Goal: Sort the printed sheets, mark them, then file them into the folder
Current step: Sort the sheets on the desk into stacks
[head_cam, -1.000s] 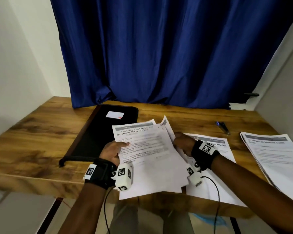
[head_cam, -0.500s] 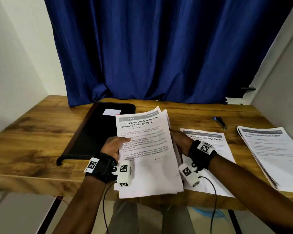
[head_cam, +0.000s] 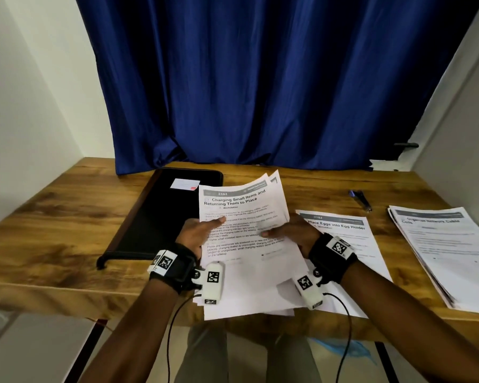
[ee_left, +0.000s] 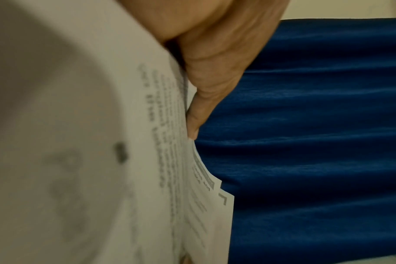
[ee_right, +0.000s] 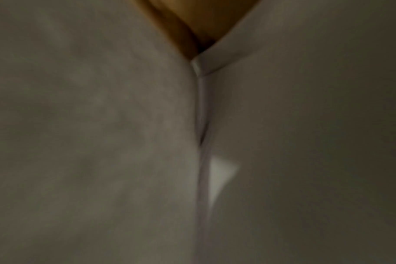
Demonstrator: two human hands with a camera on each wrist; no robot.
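Observation:
A stack of printed sheets (head_cam: 244, 217) headed "Charging Small Items and Returning Them to Place" is held tilted above the near table edge. My left hand (head_cam: 198, 233) grips its left edge, thumb on top; the left wrist view shows the thumb (ee_left: 206, 92) pressed on the fanned sheets (ee_left: 147, 160). My right hand (head_cam: 291, 233) pinches the right edge, thumb over the top page. The right wrist view shows only blurred paper (ee_right: 102, 142). A black folder (head_cam: 161, 217) lies shut to the left. A blue pen (head_cam: 360, 199) lies at the far right.
A single sheet (head_cam: 351, 244) titled "Place Eggs into Egg Holder" lies flat under my right wrist. Another pile of sheets (head_cam: 448, 250) sits at the right table edge. A blue curtain (head_cam: 260, 78) hangs behind the wooden table (head_cam: 53, 217).
The fanned sheets have been gathered and lifted into a squarer stack between both hands. My right thumb has come round onto the top page.

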